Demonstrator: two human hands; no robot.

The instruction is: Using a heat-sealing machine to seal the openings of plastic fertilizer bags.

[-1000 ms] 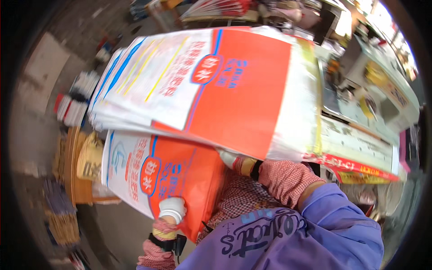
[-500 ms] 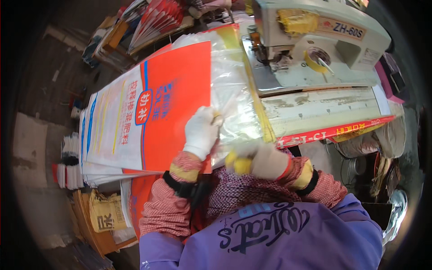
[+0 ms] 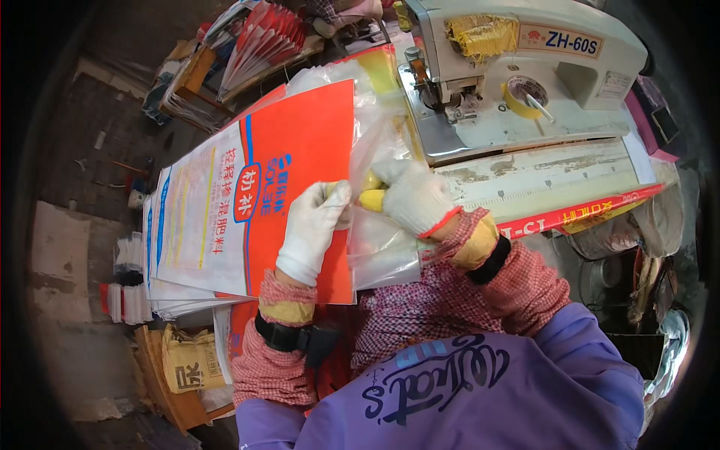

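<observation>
Both hands wear white knit gloves and work at the near edge of a stack of sacks [image 3: 247, 202] that lies across the middle of the scene. The left hand [image 3: 315, 229] rests on the orange face of the top sack, its fingers [image 3: 334, 196] drawn together and bent, the tips pinching the left edge of a clear liner [image 3: 382, 247] that sticks out of the sack's mouth. The right hand [image 3: 412, 196] is just right of it, almost touching; its fingers [image 3: 390, 174] are curled tight on the same liner, with yellowish tips showing where they close on the film. Between the two hands the liner is bunched and creased, and below them it hangs down flat toward the person's chest.

The sacks are white and orange with blue stripes, piled many deep, their left ends fanned out over the stack's edge. The clear liner also shows at the far end of the top sack, near the machine.

To the right of the sacks stands a pale sewing machine [image 3: 525, 67] with a tuft of yellow thread on top and a roll of yellow tape [image 3: 521, 94] on its base. It sits on a worn white tabletop [image 3: 540, 184] with a red strip along its near edge. Far left, more folded orange sacks [image 3: 262, 41] lie on a rack. Near left on the floor [image 3: 97, 150] sits a yellow bag [image 3: 187, 364].
</observation>
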